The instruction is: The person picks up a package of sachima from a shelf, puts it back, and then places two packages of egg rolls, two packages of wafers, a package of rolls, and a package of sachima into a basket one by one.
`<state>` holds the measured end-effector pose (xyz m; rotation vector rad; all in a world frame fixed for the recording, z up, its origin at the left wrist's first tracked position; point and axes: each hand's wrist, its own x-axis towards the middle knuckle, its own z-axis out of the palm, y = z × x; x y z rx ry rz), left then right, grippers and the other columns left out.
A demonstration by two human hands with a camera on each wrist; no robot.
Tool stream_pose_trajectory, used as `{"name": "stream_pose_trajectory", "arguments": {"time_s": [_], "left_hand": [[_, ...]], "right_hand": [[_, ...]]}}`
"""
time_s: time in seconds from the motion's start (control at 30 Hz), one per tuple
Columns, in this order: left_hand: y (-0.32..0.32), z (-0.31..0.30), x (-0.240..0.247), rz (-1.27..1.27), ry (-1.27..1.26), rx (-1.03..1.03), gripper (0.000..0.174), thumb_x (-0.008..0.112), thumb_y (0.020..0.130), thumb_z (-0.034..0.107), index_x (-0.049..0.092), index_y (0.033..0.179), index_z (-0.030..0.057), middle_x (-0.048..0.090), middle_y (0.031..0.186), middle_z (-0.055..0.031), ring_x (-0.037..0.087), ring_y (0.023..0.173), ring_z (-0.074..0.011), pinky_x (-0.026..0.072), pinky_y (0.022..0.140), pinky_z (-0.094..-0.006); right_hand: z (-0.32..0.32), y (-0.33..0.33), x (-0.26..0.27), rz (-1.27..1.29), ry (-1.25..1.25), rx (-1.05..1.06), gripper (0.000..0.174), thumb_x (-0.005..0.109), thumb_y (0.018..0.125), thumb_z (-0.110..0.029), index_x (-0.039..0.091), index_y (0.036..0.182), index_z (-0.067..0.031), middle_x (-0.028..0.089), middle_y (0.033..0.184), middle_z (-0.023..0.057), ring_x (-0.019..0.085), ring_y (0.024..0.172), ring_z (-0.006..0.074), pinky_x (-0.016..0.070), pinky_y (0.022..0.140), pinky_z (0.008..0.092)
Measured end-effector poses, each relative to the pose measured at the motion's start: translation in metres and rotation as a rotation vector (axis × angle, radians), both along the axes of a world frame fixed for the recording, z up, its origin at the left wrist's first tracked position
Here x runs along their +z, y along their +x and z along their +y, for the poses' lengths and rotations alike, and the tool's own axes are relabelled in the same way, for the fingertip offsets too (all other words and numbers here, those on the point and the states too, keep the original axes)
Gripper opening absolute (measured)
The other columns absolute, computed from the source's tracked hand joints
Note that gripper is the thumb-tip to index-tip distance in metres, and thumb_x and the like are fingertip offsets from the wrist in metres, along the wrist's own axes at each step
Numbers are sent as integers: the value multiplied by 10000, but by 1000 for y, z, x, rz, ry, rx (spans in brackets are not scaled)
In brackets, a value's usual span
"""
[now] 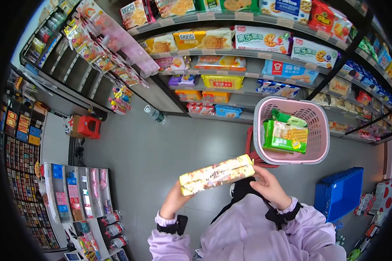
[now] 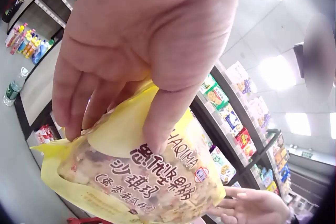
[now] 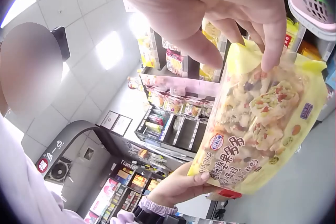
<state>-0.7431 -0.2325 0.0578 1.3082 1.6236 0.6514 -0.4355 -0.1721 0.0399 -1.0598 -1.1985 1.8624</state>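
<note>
The person holds a yellow bag (image 1: 216, 175) of shaqima in the air above the grey floor (image 1: 161, 148), in front of the body, narrow side facing up. The left hand (image 1: 174, 201) is clamped round one end, its thumb pressed on the printed face and its fingers over the other side. The right hand (image 1: 270, 185) is at the opposite end; there a fingertip touches the wrapper, while the thumb stands apart from it.

Just beyond the right hand is a pink basket (image 1: 321, 135), close by the bottom edge of the shelves (image 1: 226, 16). Inside lie green packs (image 1: 286, 138), nearer its left wall than its right. Something red (image 1: 249, 143) shows under the basket's left edge. A blue crate (image 1: 339, 193) sits on the floor to the right, and a clear bottle (image 1: 154, 114) is near the left end of the shelves.
</note>
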Motion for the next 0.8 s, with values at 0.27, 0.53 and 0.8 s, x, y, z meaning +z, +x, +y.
{"name": "stream_pose_trajectory", "arguments": {"time_s": [0.27, 0.53, 0.8], "left_hand": [[-53, 119, -9, -65, -61, -92, 531, 685, 723, 75, 404, 1161, -33, 559, 1087, -127, 535, 1010, -202, 421, 858, -299], [-75, 239, -49, -15, -164, -149, 556, 660, 743, 28, 353, 1201, -42, 515, 1151, -111, 488, 1060, -161, 397, 897, -288], [-76, 299, -108, 10, -142, -325, 544, 673, 754, 80, 379, 1198, -25, 532, 1142, -119, 504, 1064, -181, 404, 895, -297]], "right_hand": [[99, -44, -10, -7, -54, -46, 503, 514, 793, 63, 363, 1270, 11, 457, 1217, 81, 443, 1132, 158, 397, 911, 288], [175, -77, -51, -48, -180, -208, 519, 522, 791, 52, 346, 1268, -47, 421, 1213, 55, 406, 1161, 162, 408, 854, 253], [194, -97, -102, -147, -212, -433, 529, 517, 784, 44, 320, 1268, -33, 413, 1227, 91, 383, 1191, 186, 441, 845, 257]]}}
